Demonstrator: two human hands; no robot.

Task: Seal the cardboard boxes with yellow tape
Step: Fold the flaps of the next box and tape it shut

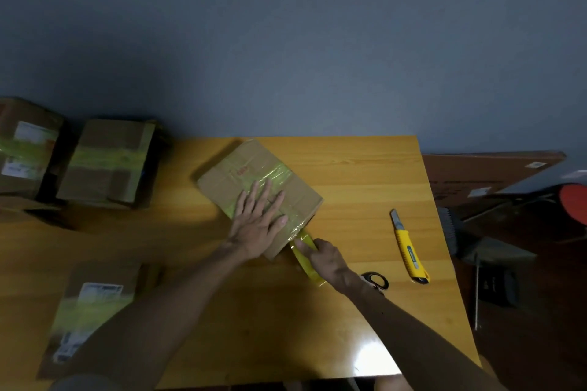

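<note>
Already three boxes (27, 149) (108, 162) (92, 305) at left wear yellow bands. On the bench's (365, 168) middle box (254, 171) the left hand (257, 222) lies flat; the right hand's (328, 259) grip wraps the tape roll (314, 276), strip uncut.

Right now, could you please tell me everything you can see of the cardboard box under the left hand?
The cardboard box is brown, flat and rectangular, lying askew on the wooden table. Glossy yellow tape runs across its top to the near edge. The left hand presses flat on it; the right hand grips the tape roll beside that edge.
</note>
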